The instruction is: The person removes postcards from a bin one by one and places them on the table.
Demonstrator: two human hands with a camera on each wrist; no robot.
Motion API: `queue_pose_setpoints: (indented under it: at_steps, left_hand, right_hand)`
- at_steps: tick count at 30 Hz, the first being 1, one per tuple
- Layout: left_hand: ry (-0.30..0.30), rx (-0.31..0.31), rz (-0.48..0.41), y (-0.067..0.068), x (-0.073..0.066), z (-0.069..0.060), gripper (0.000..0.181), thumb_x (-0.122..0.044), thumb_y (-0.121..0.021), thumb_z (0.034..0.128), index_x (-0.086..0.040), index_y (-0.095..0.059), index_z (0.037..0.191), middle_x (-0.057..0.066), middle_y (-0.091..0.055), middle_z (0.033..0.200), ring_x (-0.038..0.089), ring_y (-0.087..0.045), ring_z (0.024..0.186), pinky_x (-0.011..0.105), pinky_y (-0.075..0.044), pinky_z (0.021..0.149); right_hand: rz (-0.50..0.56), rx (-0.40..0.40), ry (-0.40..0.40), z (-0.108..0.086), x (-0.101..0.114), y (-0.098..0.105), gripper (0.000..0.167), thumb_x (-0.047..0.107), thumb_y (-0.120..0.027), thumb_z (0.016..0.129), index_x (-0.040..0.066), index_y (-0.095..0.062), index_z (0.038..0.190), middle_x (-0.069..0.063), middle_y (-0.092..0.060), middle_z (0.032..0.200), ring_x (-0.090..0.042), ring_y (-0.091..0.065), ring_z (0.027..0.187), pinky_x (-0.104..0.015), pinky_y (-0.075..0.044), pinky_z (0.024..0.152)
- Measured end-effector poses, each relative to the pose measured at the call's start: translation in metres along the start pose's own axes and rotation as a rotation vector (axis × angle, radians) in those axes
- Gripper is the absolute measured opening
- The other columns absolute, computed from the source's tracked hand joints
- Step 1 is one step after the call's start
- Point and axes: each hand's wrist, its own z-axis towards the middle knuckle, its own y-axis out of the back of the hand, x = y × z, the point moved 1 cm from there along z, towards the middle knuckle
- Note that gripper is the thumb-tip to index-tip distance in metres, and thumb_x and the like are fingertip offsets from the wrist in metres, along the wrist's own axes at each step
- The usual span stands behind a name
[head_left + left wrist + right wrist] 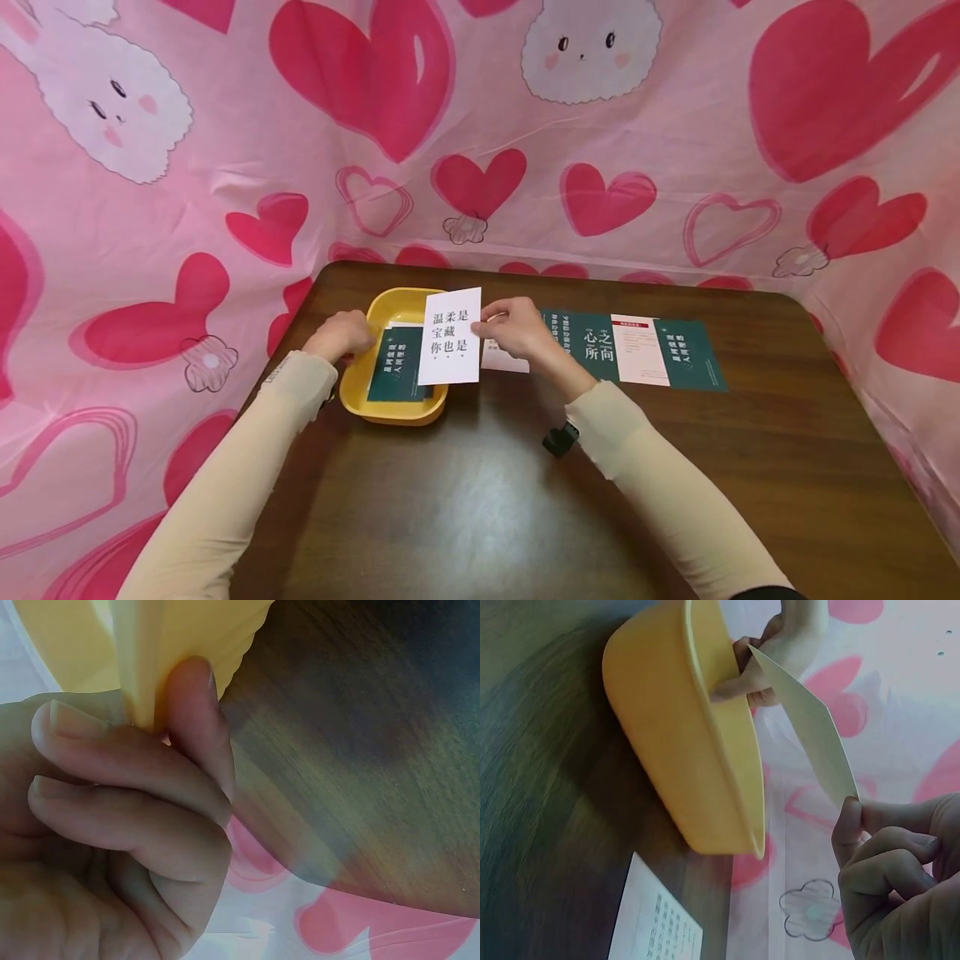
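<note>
In the head view my left hand (341,336) grips the left rim of a yellow plastic basin (393,410). The left wrist view shows its thumb and fingers (135,765) pinching that rim. Dark green cards with white writing (395,367) lie inside the basin. My right hand (517,327) pinches a white card with black characters (450,337) by its right edge, held up over the basin's right side. The right wrist view shows the card (810,727) edge-on between thumb and index finger, apart from the basin.
Right of the basin, a row of cards lies on the brown wooden table (480,500): a partly hidden white one (506,358), green ones (693,354) and a white one with a red band (641,354). Pink heart-patterned cloth (495,125) hangs around the table.
</note>
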Motion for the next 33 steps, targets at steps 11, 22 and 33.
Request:
queue_pose_setpoints:
  at_steps: [11, 22, 33]
  left_hand:
    - [0.003, -0.007, 0.014, 0.001, -0.004, 0.001, 0.032, -0.013, -0.063, 0.0952, 0.010, -0.057, 0.117, 0.018, -0.058, 0.085, 0.025, -0.059, 0.058, 0.028, -0.053, 0.056]
    - [0.014, 0.000, 0.014, -0.001, -0.003, 0.000, 0.033, -0.013, -0.063, 0.0957, 0.009, -0.056, 0.118, 0.019, -0.059, 0.087, 0.025, -0.058, 0.058, 0.028, -0.052, 0.055]
    - [0.026, -0.003, 0.004, -0.001, -0.001, 0.000, 0.032, -0.014, -0.064, 0.0955, 0.008, -0.057, 0.118, 0.018, -0.059, 0.088, 0.025, -0.058, 0.059, 0.028, -0.052, 0.056]
  right_hand:
    - [0.031, -0.009, -0.029, -0.009, -0.023, 0.023, 0.031, 0.018, -0.077, 0.096, -0.002, -0.072, 0.120, -0.015, -0.077, 0.102, -0.041, -0.066, 0.102, -0.038, -0.051, 0.077]
    - [0.041, 0.024, -0.102, -0.016, -0.051, 0.024, 0.025, 0.017, -0.077, 0.095, -0.001, -0.074, 0.112, -0.012, -0.078, 0.100, -0.030, -0.063, 0.096, -0.037, -0.044, 0.078]
    - [-0.002, 0.044, -0.197, -0.024, -0.078, 0.020, 0.025, 0.021, -0.079, 0.094, 0.004, -0.077, 0.111, -0.012, -0.066, 0.092, -0.021, -0.050, 0.066, -0.029, -0.034, 0.053]
